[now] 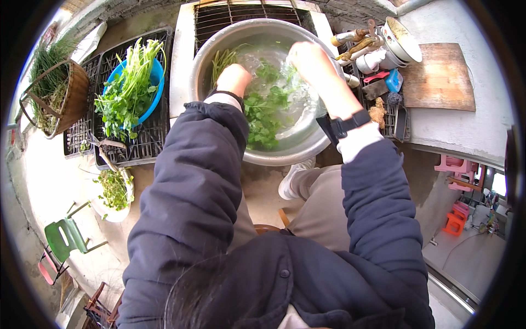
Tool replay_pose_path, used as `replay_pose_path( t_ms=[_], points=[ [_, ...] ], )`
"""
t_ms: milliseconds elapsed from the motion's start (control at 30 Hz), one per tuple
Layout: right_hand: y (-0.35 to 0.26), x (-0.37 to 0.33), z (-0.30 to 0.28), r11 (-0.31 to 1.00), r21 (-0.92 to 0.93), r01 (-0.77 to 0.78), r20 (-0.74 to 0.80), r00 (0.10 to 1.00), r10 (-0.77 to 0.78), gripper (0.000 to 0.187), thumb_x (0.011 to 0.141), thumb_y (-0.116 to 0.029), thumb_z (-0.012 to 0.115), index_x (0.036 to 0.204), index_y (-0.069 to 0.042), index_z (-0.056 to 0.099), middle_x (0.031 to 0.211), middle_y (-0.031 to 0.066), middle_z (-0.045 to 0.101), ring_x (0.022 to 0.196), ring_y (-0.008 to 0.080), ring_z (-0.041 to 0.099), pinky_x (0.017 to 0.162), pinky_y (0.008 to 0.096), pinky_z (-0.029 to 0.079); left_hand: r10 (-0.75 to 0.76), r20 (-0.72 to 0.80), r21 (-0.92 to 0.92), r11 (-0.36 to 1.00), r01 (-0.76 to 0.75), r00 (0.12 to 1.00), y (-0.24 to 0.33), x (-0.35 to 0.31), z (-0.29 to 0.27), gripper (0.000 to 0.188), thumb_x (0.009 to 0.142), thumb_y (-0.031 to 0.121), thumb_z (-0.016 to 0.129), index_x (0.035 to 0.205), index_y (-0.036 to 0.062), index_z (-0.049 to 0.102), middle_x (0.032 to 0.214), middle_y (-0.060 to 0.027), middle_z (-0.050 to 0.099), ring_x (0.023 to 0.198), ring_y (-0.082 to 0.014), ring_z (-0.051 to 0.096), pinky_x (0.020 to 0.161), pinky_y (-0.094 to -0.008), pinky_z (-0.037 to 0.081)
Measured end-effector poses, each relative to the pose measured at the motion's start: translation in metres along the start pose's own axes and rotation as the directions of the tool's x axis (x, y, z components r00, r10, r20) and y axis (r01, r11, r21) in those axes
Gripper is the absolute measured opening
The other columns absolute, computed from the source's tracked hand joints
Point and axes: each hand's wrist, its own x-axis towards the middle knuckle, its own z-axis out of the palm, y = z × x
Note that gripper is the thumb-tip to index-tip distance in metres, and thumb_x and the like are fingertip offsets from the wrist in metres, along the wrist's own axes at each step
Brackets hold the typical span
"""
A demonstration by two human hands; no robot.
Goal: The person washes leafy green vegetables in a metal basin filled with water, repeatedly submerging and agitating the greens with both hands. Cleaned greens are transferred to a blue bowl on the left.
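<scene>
A large metal basin (200, 60) of water stands in front of me, with leafy green herbs (264, 123) floating in it. My left hand (234, 80) is closed at the basin's left side, gripping the greens' stems, which stick out beyond the fist; the leaves trail in the water below. Over the far right part of the basin, my right hand (306, 57) is curled, its fingers turned away and washed out by glare. Water splashes just beside it. Whatever it may hold is hidden.
Left, a blue bowl (158, 82) of greens sits on black crates (156, 143), beside a wicker basket (74, 90). Below lies a white dish (121, 211) of trimmings. Right are a wooden cutting board (440, 77), stacked pots (401, 41) and kitchen tools. A green chair (64, 239) stands lower left.
</scene>
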Motion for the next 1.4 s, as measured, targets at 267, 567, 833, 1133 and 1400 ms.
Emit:
replay_pose_path(
  t_ms=[267,567,833,1133,1400],
  points=[
    [-0.110,-0.019,-0.112,0.926,-0.366,0.095,-0.353,0.906,-0.233,0.018,0.088,-0.017,0.065,0.099,-0.004,0.070,0.085,0.0144,0.070,0.076,0.0229,0.069,0.071,0.0316,0.055,0.138,-0.050,0.336,0.935,-0.114,0.989,-0.011,-0.006,-0.001,0.023,0.084,0.019,0.061,0.096,0.0043,0.073,0.102,-0.0203,0.068,0.097,-0.0367,0.066,0.084,-0.0424,0.053],
    [-0.018,-0.034,-0.018,0.960,-0.222,-0.173,0.259,0.938,0.229,0.014,0.085,-0.008,0.060,0.076,-0.005,0.070,0.084,0.0139,0.070,0.071,0.0254,0.067,0.073,0.0329,0.055,0.012,0.364,0.561,0.795,-0.229,0.931,0.045,-0.024,-0.045,0.031,0.080,0.025,0.073,0.099,0.0007,0.071,0.104,-0.0186,0.068,0.099,-0.0356,0.065,0.086,-0.0396,0.052],
    [-0.034,-0.013,-0.037,0.957,0.214,-0.196,0.266,0.954,0.136,0.019,0.090,-0.016,0.056,0.089,-0.003,0.071,0.062,0.0080,0.065,0.056,0.0129,0.063,0.058,0.0296,0.052,0.739,0.020,0.146,0.664,-0.733,0.673,0.069,-0.067,-0.061,0.088,0.062,0.031,0.088,0.136,0.0075,0.048,0.130,-0.0170,0.057,0.121,-0.0299,0.053,0.105,-0.0384,0.040],
    [-0.121,0.006,-0.086,0.918,0.387,0.086,-0.194,0.981,-0.010,0.019,0.085,-0.016,0.067,0.096,0.000,0.067,0.097,0.0157,0.064,0.084,0.0230,0.064,0.073,0.0328,0.050,0.641,-0.138,-0.552,0.583,-0.596,0.755,0.091,-0.103,-0.087,0.027,0.090,0.027,0.068,0.104,0.0043,0.062,0.082,-0.0031,0.063,0.069,-0.0119,0.060,0.066,-0.0266,0.050],
    [-0.095,0.028,-0.058,0.731,0.682,0.025,-0.213,0.963,0.166,0.034,0.092,-0.029,0.062,0.113,-0.002,0.062,0.098,0.0097,0.065,0.080,0.0137,0.064,0.063,0.0258,0.053,0.449,-0.185,-0.586,0.664,-0.465,0.874,0.042,-0.110,-0.124,0.028,0.100,0.030,0.051,0.101,0.0060,0.065,0.073,0.0015,0.056,0.071,-0.0094,0.059,0.069,-0.0255,0.048]
  ],
)
